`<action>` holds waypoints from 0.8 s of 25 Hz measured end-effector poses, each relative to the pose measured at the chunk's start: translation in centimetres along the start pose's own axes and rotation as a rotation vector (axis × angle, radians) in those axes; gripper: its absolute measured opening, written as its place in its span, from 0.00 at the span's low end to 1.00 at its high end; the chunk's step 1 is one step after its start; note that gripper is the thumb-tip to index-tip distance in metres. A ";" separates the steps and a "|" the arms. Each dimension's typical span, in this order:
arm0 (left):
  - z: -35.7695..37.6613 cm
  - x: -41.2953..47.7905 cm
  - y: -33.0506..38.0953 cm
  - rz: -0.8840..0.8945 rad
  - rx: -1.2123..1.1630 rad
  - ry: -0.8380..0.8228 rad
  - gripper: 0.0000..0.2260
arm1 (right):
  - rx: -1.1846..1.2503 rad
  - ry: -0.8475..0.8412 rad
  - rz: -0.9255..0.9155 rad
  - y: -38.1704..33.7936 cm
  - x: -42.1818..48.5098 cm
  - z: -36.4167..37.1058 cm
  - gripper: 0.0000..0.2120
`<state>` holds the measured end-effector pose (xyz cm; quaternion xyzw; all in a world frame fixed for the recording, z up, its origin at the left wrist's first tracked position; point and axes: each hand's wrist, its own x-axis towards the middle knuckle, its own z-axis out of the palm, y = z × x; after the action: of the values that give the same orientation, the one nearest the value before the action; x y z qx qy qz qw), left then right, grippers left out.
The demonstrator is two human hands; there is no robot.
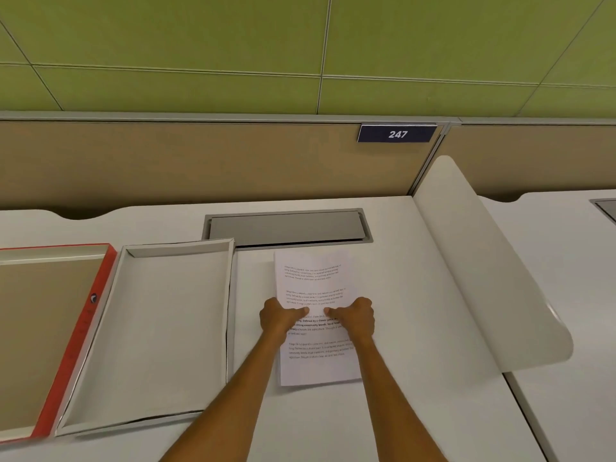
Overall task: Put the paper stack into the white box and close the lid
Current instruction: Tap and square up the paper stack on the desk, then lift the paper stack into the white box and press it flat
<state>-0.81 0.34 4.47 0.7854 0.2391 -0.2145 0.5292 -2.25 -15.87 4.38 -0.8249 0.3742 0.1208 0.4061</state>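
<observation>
A paper stack [313,278] with printed text lies on the white desk, right of the white box. My left hand [278,316] grips its left edge and my right hand [356,315] grips its right edge, thumbs on top near the middle of the page. The white box [156,328] sits open and empty to the left of the paper. Its lid [43,328], red-edged with a brown inside, lies upturned at the far left, touching the box's left side.
A grey cable hatch [286,228] is set into the desk behind the paper. A curved white divider panel [483,278] rises at the right. A tan partition with a "247" sign [396,134] stands at the back of the desk.
</observation>
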 end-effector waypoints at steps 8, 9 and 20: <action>-1.7 -4.2 4.0 0.202 -0.099 0.156 0.21 | 0.234 0.191 -0.163 -3.3 -4.6 -4.0 0.29; -1.9 -4.9 4.5 0.249 -0.137 0.181 0.21 | 0.320 0.207 -0.210 -3.5 -5.3 -4.5 0.28; -0.7 -8.9 2.8 0.549 -0.478 0.255 0.23 | 0.767 0.202 -0.422 -0.3 -7.2 -4.5 0.30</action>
<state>-6.18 -1.24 12.01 0.6951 0.1270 0.0964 0.7010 -7.51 -15.42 11.07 -0.6806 0.2533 -0.1930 0.6598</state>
